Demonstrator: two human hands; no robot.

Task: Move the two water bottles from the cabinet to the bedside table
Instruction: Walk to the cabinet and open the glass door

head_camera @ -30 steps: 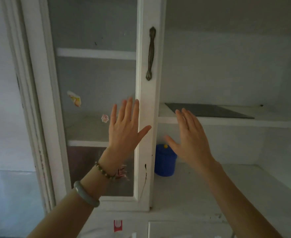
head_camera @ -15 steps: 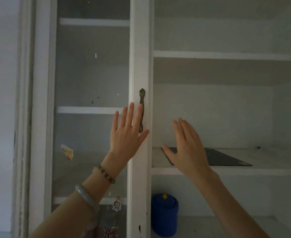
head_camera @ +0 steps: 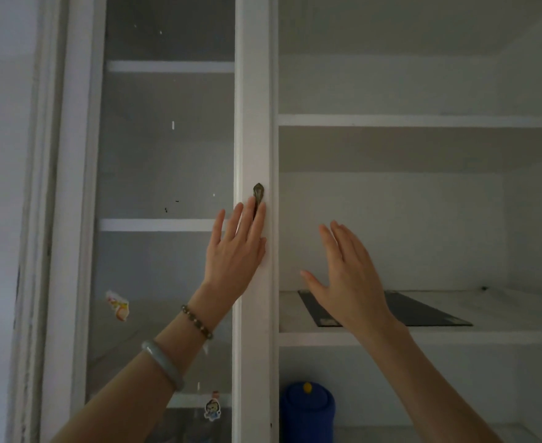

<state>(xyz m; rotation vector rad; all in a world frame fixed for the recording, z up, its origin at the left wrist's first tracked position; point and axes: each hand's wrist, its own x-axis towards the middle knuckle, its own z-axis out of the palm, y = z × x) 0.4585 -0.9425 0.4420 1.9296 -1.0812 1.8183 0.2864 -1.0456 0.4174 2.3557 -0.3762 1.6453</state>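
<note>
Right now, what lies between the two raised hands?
In the head view, the white door frame edge of the cabinet stands between the left hand and the right hand, then bare back wall. No water bottles show there.

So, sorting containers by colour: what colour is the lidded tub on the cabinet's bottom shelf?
Blue tub, with a small yellow knob on its lid; head view.

The white cabinet (head_camera: 253, 91) has open shelves on its right side. The middle shelf (head_camera: 423, 337) carries a flat dark mat (head_camera: 423, 310) lying near its left end. On the lower shelf (head_camera: 454, 433) stands a blue lidded container (head_camera: 308, 410), close to the door frame.
</note>
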